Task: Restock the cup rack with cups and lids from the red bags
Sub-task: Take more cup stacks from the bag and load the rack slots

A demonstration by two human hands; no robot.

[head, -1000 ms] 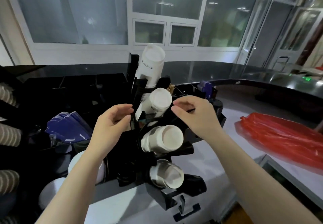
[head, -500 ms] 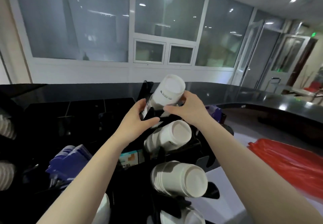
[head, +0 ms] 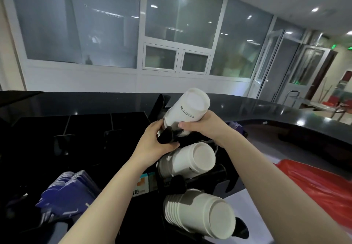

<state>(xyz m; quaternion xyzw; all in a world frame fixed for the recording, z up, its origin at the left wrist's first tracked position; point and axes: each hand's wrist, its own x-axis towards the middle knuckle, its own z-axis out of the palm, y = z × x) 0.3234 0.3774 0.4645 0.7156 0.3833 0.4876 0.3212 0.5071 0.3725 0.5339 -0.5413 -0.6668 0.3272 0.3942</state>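
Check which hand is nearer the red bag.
Right. The right hand grips the top cup stack, on the side facing the red bag; the left hand sits farther left on the rack.

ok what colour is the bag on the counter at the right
Red, a glossy plastic bag, clearest at the right edge of the head view.

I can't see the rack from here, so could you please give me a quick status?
Left hand grips black rack holder. Right hand holds top cup stack, seated in top slot. Red bag lies right, nothing blocking.
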